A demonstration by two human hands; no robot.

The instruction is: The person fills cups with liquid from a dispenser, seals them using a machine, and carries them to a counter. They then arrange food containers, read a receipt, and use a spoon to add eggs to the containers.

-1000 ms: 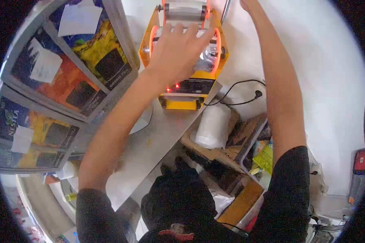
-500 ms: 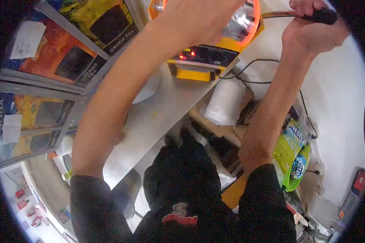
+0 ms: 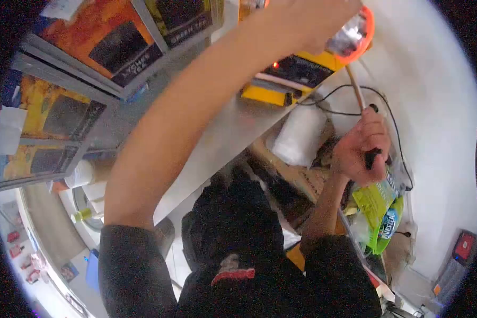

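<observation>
A yellow cup sealing machine (image 3: 267, 96), with a black panel and a small red light, stands on the counter (image 3: 217, 143) at the upper middle. My left hand (image 3: 323, 24) is over the machine beside its orange ring (image 3: 367, 40), with shiny wrap showing inside the ring; its fingers are largely out of sight at the top edge. From the machine's right side a metal lever (image 3: 356, 87) slopes downward. My right hand (image 3: 363, 143) is closed around the lever's black handle (image 3: 373, 157), above the green packs.
A white roll in plastic (image 3: 299, 135) lies below the counter edge. A black cable (image 3: 395, 124) loops along the wall. Green tea packs (image 3: 379, 212) sit at right. Drink dispensers (image 3: 106, 47) with fruit pictures line the left, near a white bottle with a green cap (image 3: 84, 214).
My right hand has swung the lever down from the upper right toward me. My left hand stays over the machine, which appears further right as the view shifts.
</observation>
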